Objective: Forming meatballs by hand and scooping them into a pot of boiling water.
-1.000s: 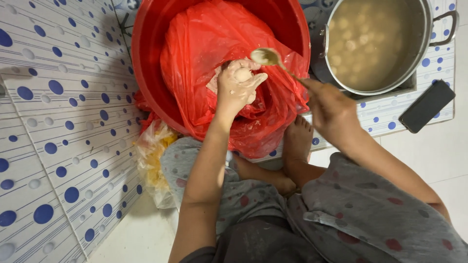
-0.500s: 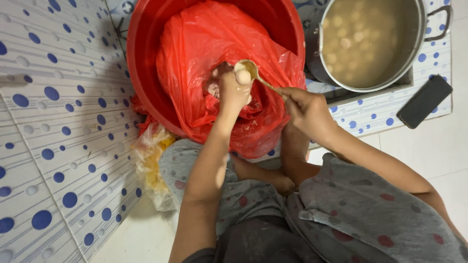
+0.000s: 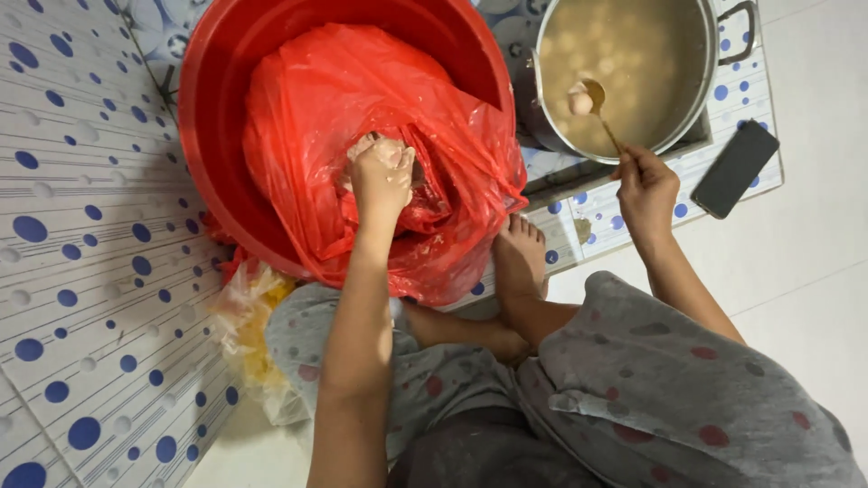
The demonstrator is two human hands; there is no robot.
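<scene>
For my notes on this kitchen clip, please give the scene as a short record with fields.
left hand: closed on pale paste inside the red plastic bag
right hand: holds a spoon over the pot
spoon load: one pale ball
red basin: holds the bag
steel pot: cloudy broth with floating balls
dark phone: lies right of the pot
bare foot: beside the basin

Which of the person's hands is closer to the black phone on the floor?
Right. The right hand holds a spoon just left of the phone; the left hand is far off in the red bag.
</scene>
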